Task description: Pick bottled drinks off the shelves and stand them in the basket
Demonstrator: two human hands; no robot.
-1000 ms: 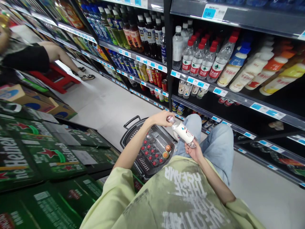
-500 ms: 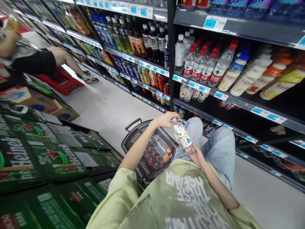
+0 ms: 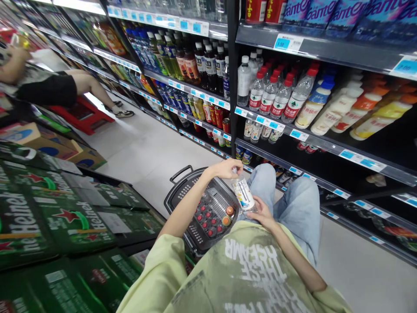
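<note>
A clear plastic bottle (image 3: 243,194) with a white printed label is held tilted above my lap. My left hand (image 3: 229,168) has its fingers closed round the bottle's neck and cap. At the lower end, my right hand (image 3: 262,214) grips the base. Below my left forearm stands a black shopping basket (image 3: 176,201); inside are several bottles with red caps (image 3: 208,219) and two with orange tops (image 3: 228,216).
Drink shelves (image 3: 325,140) run along the right, holding red-capped water bottles (image 3: 269,96). Stacked green beer cartons (image 3: 71,208) line the left. Farther up the aisle a person (image 3: 48,84) sits on a red stool (image 3: 80,114). Grey floor (image 3: 140,150) lies between.
The bottle has turned about its length, so another side of the label shows. Its base has shifted slightly left, and my right hand's fingers have moved round it. The view has shifted a little.
</note>
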